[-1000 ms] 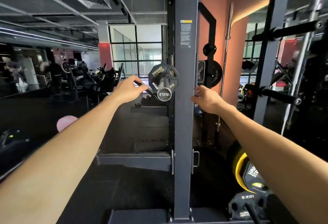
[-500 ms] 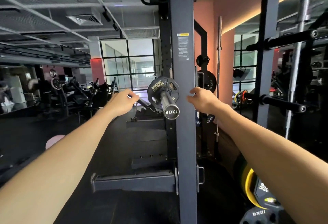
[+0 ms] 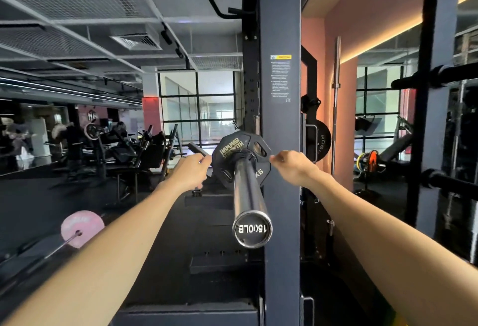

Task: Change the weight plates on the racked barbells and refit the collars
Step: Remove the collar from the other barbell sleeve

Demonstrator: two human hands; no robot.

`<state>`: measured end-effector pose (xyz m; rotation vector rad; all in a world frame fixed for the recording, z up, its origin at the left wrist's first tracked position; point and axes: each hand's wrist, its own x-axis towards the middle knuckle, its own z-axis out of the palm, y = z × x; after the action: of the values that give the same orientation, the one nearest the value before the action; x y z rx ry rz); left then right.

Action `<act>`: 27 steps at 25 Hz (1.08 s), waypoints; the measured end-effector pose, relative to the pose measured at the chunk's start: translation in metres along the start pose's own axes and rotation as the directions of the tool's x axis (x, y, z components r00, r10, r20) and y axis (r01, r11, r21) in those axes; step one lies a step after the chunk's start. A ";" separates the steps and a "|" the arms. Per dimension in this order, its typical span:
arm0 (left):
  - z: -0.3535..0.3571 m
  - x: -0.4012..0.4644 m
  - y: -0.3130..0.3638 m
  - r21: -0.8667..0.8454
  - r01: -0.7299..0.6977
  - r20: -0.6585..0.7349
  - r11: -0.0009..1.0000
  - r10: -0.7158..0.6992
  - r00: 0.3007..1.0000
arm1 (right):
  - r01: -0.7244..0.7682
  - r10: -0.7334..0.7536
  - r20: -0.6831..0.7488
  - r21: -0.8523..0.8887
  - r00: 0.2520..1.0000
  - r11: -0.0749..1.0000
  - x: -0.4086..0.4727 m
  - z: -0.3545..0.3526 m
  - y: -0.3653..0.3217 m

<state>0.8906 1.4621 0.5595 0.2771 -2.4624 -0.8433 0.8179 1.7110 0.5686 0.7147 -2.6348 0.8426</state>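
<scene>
The racked barbell's steel sleeve (image 3: 248, 191) points straight at me, its end cap reading 1500LB. One black Hammer Strength plate (image 3: 234, 148) sits far back on the sleeve. My left hand (image 3: 191, 170) is at the plate's left rim with its fingers curled round a black collar handle (image 3: 197, 148) that sticks up above the knuckles. My right hand (image 3: 292, 168) reaches the plate's right rim, where its curled fingertips pinch the edge. The rest of the collar is hidden by my left hand.
The rack's dark upright (image 3: 280, 131) stands right beside the sleeve. A Rogue plate (image 3: 322, 142) hangs behind it. Black storage pegs (image 3: 450, 183) jut out at the right. A pink plate (image 3: 82, 227) on a bar sits low left. Gym machines fill the left background.
My view has closed in on the sleeve, which now looms larger. Both hands have moved inward to the plate's two rims; the left still holds the black handle.
</scene>
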 end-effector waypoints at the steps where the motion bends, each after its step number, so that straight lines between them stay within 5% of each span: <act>1: 0.009 0.011 0.002 -0.030 0.022 0.002 0.999 -0.022 1.000 | 0.002 -0.002 0.009 -0.008 1.000 1.000 0.013 0.004 0.004; 9: 0.064 0.060 0.007 -0.146 0.139 0.170 0.979 -0.113 0.979 | -0.006 0.006 0.084 0.003 0.996 1.000 0.078 0.039 0.017; 17: 0.076 0.071 0.010 -0.434 0.241 0.216 0.868 -0.160 0.963 | 0.009 -0.018 0.094 0.097 0.995 0.995 0.088 0.058 0.015; 27: 0.060 0.083 0.018 -0.421 0.209 0.216 0.883 -0.126 0.968 | -0.091 0.088 0.066 0.046 0.994 0.995 0.093 0.050 0.006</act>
<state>0.7880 1.4782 0.5635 0.2579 -2.3444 -1.5338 0.7309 1.6509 0.5640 0.6503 -2.7292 0.9258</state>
